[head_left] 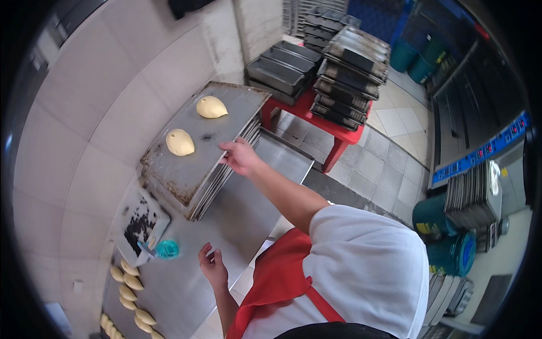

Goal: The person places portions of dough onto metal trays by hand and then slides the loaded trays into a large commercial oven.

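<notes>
Head view: two dough pieces on tray.

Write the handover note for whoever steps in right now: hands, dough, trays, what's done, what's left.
Right hand: open, fingertips at the right edge of the top tray, holding nothing.
Left hand: open and empty, above the steel table.
Two dough pieces lie apart on the top tray, which sits on a tray stack.
A row of shaped dough pieces lies at the table's near left, beside a teal cup.
Done: two pieces on the tray. Left: the row on the table; much of the tray is bare.
</notes>
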`<move>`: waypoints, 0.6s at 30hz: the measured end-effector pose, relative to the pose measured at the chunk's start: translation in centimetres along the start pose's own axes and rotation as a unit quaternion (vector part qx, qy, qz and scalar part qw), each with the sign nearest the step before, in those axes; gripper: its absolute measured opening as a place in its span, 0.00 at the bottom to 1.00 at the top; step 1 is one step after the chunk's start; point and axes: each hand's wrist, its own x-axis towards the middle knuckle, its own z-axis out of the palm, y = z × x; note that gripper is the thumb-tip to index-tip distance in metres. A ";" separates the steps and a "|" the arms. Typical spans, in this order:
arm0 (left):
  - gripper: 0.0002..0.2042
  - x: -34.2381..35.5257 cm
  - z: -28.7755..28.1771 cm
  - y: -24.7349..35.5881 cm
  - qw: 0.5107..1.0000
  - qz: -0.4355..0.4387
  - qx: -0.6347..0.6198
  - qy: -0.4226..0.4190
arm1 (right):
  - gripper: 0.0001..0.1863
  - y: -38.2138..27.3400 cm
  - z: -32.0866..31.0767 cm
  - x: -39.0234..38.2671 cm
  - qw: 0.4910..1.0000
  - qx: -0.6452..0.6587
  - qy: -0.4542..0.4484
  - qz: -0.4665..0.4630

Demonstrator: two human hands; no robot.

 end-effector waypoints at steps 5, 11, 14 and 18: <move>0.18 0.7 5.1 -0.1 0.998 0.038 -0.005 -0.045 | 0.14 -16.3 -3.3 -10.9 0.991 -0.035 0.000 -0.130; 0.18 0.6 15.6 6.3 0.994 0.078 -0.037 -0.066 | 0.02 -35.7 -11.6 -16.1 0.954 -0.078 0.078 -0.280; 0.18 0.1 21.3 10.2 0.988 0.093 -0.058 -0.106 | 0.07 -43.5 -19.5 -14.4 0.944 -0.083 0.110 -0.299; 0.18 -1.1 25.8 13.9 0.977 0.097 -0.043 -0.187 | 0.12 -48.1 -22.4 -11.8 0.942 -0.017 0.144 -0.303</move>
